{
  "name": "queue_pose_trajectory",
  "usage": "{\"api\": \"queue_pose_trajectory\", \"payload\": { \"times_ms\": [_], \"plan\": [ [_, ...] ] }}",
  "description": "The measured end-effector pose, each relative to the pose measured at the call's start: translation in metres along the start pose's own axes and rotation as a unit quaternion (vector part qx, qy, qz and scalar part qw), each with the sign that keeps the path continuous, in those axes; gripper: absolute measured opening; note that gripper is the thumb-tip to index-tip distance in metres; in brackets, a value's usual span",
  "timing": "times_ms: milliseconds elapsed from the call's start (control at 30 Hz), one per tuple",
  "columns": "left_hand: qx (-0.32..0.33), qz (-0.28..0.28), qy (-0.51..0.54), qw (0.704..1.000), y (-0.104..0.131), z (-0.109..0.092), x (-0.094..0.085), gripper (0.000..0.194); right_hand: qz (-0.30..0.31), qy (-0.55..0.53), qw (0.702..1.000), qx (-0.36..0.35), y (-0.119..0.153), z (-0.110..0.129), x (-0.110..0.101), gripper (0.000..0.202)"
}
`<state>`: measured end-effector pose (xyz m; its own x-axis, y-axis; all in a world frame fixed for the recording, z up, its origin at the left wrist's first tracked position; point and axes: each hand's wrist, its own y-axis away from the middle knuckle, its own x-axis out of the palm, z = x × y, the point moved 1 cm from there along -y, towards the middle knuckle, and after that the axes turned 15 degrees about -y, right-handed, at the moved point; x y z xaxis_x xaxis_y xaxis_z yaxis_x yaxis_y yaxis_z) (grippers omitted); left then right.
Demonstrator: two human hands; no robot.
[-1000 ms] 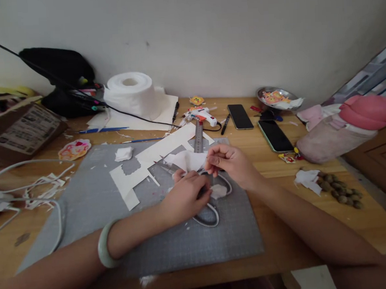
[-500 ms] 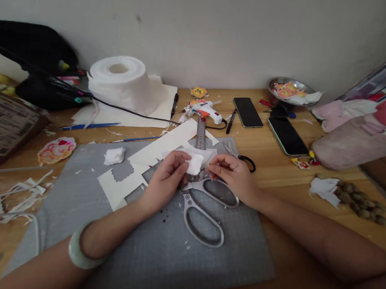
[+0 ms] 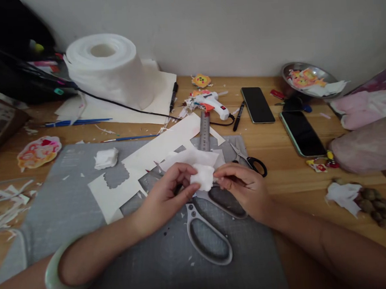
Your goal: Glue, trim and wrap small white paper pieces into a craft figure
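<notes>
Between my two hands is a small white padded piece [image 3: 202,177] with soft, rounded edges, perhaps wrapped tissue. My left hand [image 3: 177,185] pinches its left side between thumb and fingers. The fingertips of my right hand [image 3: 239,183] are closed together at its right edge. Below my hands, large grey-handled scissors [image 3: 208,237] lie on the grey cutting mat [image 3: 148,269], their blades hidden. A sheet of thin white tissue [image 3: 177,159] lies just behind the piece. Another white padded piece [image 3: 106,158] rests on the mat to the left, beside cut white card [image 3: 154,153].
A steel ruler [image 3: 204,133], small black-handled scissors [image 3: 250,160] and a white glue gun [image 3: 215,106] lie beyond my hands. Farther back stands a large white tissue roll [image 3: 105,75]. Two phones [image 3: 257,104] and a metal bowl [image 3: 330,73] are at the right. Paper scraps [image 3: 10,203] lie left.
The view has moved closer and down. The white piece has turned to show a wider face, and my right fingertips have come up against its right edge.
</notes>
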<state>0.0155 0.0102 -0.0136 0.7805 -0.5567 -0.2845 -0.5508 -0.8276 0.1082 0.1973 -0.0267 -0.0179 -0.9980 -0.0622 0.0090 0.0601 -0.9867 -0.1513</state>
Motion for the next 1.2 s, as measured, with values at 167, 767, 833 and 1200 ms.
{"api": "queue_pose_trajectory", "payload": {
  "times_ms": [167,767,833,1200],
  "plan": [
    [0.005,0.020,-0.049,0.999,0.002,0.003,-0.001,0.016,-0.005,-0.007,1.000,0.029,0.000,-0.003,0.002,0.005],
    [0.018,0.001,-0.010,1.000,0.002,0.001,-0.002,0.016,0.046,0.077,0.994,-0.060,-0.004,0.005,0.004,0.010],
    [0.017,-0.003,-0.015,1.000,0.001,0.001,-0.002,0.015,0.065,0.075,0.993,-0.057,-0.005,0.005,0.004,0.013],
    [-0.014,-0.011,0.051,0.999,0.002,-0.004,-0.003,0.015,0.139,0.100,0.985,-0.014,-0.004,0.006,0.002,0.024]
  ]
}}
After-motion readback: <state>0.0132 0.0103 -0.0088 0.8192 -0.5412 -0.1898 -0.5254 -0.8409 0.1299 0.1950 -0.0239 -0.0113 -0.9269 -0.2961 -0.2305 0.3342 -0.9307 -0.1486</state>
